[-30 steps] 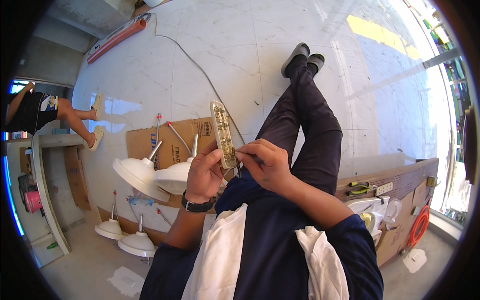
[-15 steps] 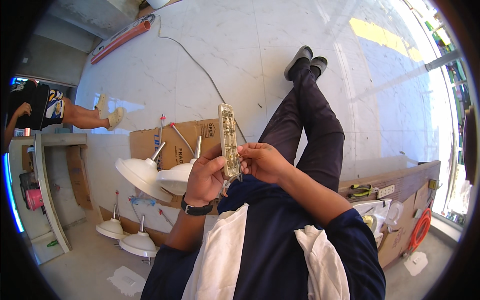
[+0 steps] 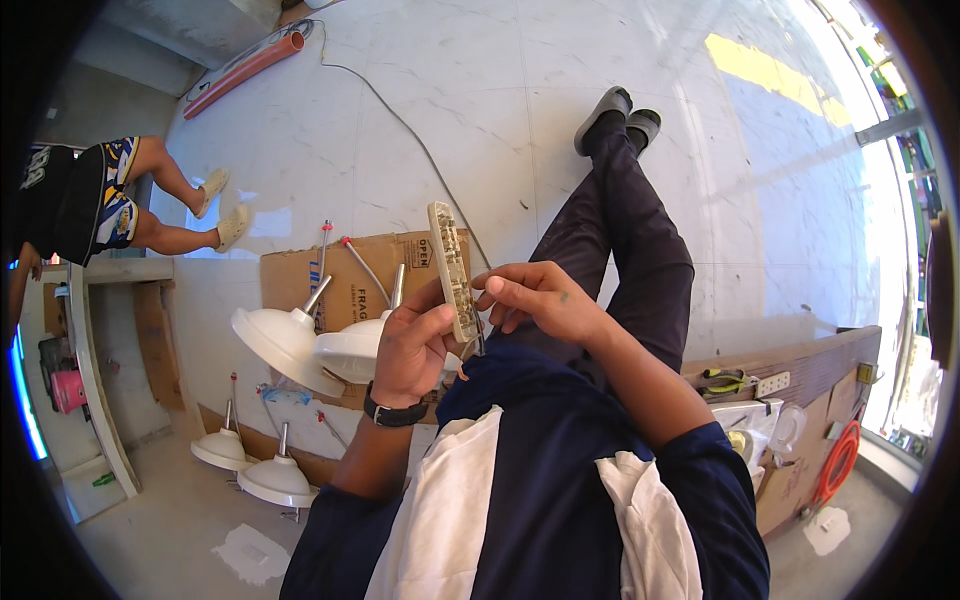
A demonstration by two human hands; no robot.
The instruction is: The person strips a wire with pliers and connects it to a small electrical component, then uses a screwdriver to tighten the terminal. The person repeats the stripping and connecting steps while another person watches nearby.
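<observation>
My left hand [image 3: 415, 345], with a black watch on its wrist, is closed around the lower end of an opened power strip [image 3: 453, 270]. The strip is a long cream housing, held upright, with its brass contacts bare along the inside. Short wires [image 3: 465, 365] hang from the strip's bottom end. Just right of the strip is my right hand [image 3: 550, 303], its fingers bent and apart, fingertips close to the strip's edge. Nothing shows between them, and whether they touch the housing is hard to tell.
Several white dome lamps [image 3: 285, 345] stand at left around flattened cardboard [image 3: 350, 260]. On the right, a wooden board [image 3: 800, 352] bears green-handled pliers [image 3: 725, 380] and a socket strip [image 3: 772, 384]; an orange cable coil [image 3: 838, 460] hangs nearby. Another person's legs [image 3: 165, 190] are at far left.
My right fingers have loosened from the strip's edge and risen slightly. The strip has tilted a little in my left hand. The other person at left has shifted, showing both legs.
</observation>
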